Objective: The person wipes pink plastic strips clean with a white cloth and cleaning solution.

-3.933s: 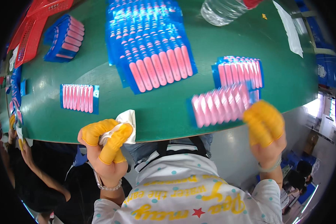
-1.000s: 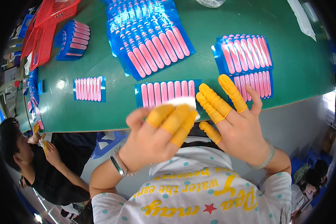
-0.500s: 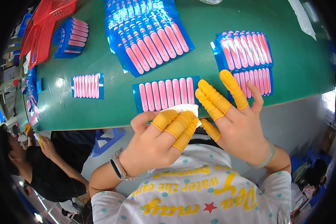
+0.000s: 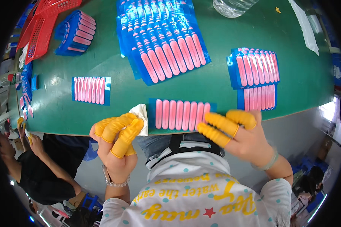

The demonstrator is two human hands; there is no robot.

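**Inspector:** Card [image 4: 180, 114] of pink strips lay flat at the near edge of the green table [image 4: 216, 85], between both hands. What else stood on the table?

**Assistant:** A big fanned pile [image 4: 161, 38] lay at centre, a stack [image 4: 254, 68] sat right, a red basket [image 4: 45, 22] stood far left, and a single card [image 4: 91, 90] lay left.

**Inspector:** State of the hands?

**Assistant:** Left hand [image 4: 117, 142], in yellow finger cots, was clenched on a white cloth [image 4: 140, 115] just beside the card. Right hand [image 4: 240, 138] had its capped fingers [image 4: 219, 123] spread, tips touching the card's right end, gripping nothing.
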